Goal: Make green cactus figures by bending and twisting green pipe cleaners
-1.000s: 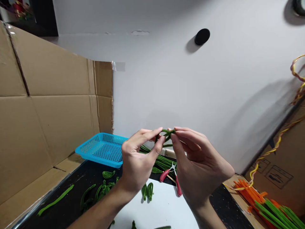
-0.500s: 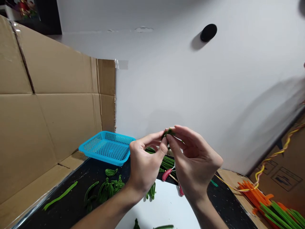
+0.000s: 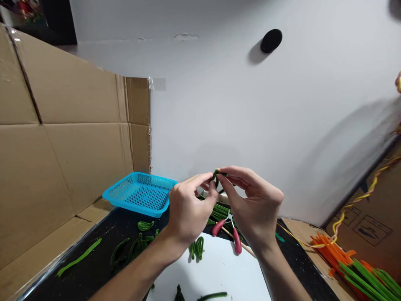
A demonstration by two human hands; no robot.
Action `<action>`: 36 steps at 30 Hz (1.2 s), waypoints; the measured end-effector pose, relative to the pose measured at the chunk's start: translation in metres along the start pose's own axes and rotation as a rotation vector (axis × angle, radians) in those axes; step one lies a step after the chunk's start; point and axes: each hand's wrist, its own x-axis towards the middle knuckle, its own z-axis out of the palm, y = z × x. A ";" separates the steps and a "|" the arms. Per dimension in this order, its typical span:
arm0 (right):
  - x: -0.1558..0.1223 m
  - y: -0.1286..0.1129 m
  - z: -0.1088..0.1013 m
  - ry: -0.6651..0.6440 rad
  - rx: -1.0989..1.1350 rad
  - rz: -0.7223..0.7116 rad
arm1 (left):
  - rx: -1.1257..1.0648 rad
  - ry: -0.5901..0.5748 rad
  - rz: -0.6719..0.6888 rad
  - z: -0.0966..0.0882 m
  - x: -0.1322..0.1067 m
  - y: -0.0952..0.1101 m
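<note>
Raised above the table, my left hand [image 3: 191, 207] and my right hand [image 3: 255, 200] pinch a dark green pipe cleaner [image 3: 216, 174] between thumbs and fingers. Part of it is bent, and much is covered by the fingertips. Below lies a white board [image 3: 216, 276] with bent green pipe-cleaner pieces [image 3: 196, 248] on it. A short green stem [image 3: 213, 296] rests near its front edge. Red-handled pliers [image 3: 237, 241] lie open at the board's far side, beside a thin wooden stick [image 3: 248, 250]. A bundle of dark green pipe cleaners [image 3: 219, 212] is partly hidden behind my hands.
A blue perforated basket [image 3: 109, 198] stands at the back left. Looped green pieces [image 3: 138, 247] and a light green strip [image 3: 79, 258] lie on the black table. Cardboard [image 3: 87, 96] walls the left side. Orange [image 3: 328, 249] and bright green pipe cleaners [image 3: 366, 280] sit at the right.
My right hand has shifted slightly left and turned, and the pipe cleaner's bend shows differently. More of the pliers is now uncovered. The view has moved a little.
</note>
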 end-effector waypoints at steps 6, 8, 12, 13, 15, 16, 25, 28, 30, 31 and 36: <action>0.007 0.004 -0.011 -0.040 -0.064 0.008 | -0.301 -0.167 -0.194 -0.005 0.008 0.003; 0.010 0.005 -0.015 -0.052 -0.076 -0.010 | -0.429 -0.237 -0.255 -0.006 0.012 0.003; 0.015 0.008 -0.024 -0.112 -0.174 -0.127 | -0.558 -0.323 -0.334 -0.008 0.018 0.000; 0.016 0.008 -0.026 -0.134 -0.205 -0.161 | -0.568 -0.318 -0.348 -0.008 0.019 -0.001; 0.018 0.009 -0.029 -0.171 -0.247 -0.204 | -0.571 -0.305 -0.373 -0.009 0.019 -0.001; 0.019 0.009 -0.030 -0.180 -0.257 -0.212 | -0.567 -0.298 -0.383 -0.010 0.020 -0.001; 0.021 0.006 -0.034 -0.257 -0.300 -0.226 | -0.518 -0.348 -0.370 -0.015 0.022 0.001; 0.021 0.006 -0.035 -0.255 -0.315 -0.239 | -0.542 -0.362 -0.377 -0.014 0.022 0.000; 0.022 0.004 -0.036 -0.246 -0.307 -0.238 | -0.542 -0.352 -0.378 -0.013 0.021 0.000; 0.022 0.003 -0.036 -0.232 -0.296 -0.227 | -0.538 -0.337 -0.377 -0.013 0.021 0.000; 0.021 -0.002 -0.029 -0.088 -0.255 -0.059 | -0.537 -0.252 -0.356 -0.012 0.022 0.001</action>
